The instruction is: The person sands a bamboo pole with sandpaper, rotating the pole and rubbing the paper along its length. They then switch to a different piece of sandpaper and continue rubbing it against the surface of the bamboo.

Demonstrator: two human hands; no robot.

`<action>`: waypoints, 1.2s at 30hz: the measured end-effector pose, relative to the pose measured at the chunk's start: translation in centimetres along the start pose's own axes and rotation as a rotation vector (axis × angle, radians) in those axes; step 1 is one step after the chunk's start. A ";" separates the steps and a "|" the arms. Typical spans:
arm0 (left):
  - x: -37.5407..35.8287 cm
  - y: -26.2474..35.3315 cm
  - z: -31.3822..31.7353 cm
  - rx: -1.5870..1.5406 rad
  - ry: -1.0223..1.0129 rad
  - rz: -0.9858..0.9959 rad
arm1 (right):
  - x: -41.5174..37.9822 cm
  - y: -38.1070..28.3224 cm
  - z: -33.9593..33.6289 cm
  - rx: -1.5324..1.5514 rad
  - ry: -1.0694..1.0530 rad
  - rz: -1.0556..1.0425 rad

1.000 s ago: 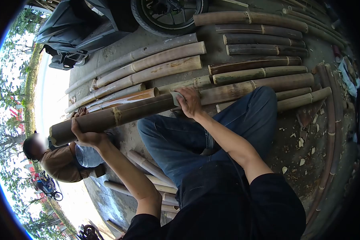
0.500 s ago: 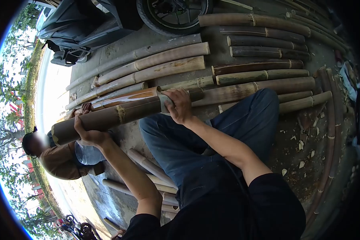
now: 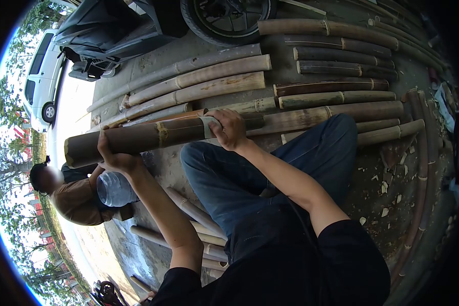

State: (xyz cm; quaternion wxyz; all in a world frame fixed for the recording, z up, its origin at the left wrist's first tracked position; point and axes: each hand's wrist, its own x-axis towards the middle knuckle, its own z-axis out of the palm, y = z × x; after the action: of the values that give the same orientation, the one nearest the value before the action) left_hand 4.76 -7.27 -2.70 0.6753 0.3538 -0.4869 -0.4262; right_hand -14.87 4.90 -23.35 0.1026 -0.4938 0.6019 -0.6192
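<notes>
The dark bamboo pole (image 3: 135,138) lies at ten o'clock from the person's lap (image 3: 229,176), its long axis running nearly nine to three. The left hand (image 3: 118,160) clasps it near its nine-o'clock end; the right hand (image 3: 230,130), curled around a pale pad (image 3: 209,126), holds this against the pole toward three o'clock.

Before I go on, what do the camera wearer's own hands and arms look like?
The left hand and right hand wear no gloves, and no watch or bracelet shows at either wrist. The forearms are uncovered, below black short sleeves with no visible markings. No cable shows along either arm.
</notes>
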 end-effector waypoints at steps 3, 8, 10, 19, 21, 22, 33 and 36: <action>0.4 -0.6 -0.7 0.043 0.015 0.041 | -2.1 5.6 -1.4 -0.094 -0.032 0.094; -0.1 -0.6 -0.4 -0.081 -0.049 0.010 | -4.8 10.5 -3.6 -0.159 -0.066 0.248; -0.4 0.0 0.6 -0.031 -0.053 0.006 | -2.7 3.6 -0.9 -0.146 0.055 0.116; -0.7 -0.2 -0.4 -0.047 0.048 -0.048 | -4.2 10.2 -2.5 -0.279 0.180 0.014; -0.9 -0.4 -0.8 -0.083 0.059 -0.068 | -5.3 8.9 -1.6 -0.238 0.174 -0.016; -0.9 -0.2 -0.4 -0.021 0.097 -0.031 | -4.1 6.1 -0.3 -0.133 0.180 -0.127; 4.2 -4.3 -6.4 -0.056 0.152 -0.179 | -5.5 13.4 -1.6 -0.416 0.169 -0.070; 3.1 -2.9 -4.5 0.009 0.173 -0.172 | -2.4 7.7 0.7 -0.297 0.172 -0.137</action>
State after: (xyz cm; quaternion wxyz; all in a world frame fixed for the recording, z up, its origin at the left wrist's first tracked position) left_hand 8.89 -10.99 -5.44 0.6742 0.4329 -0.3964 -0.4483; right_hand -16.80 4.21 -31.13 -0.0656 -0.4886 0.6583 -0.5688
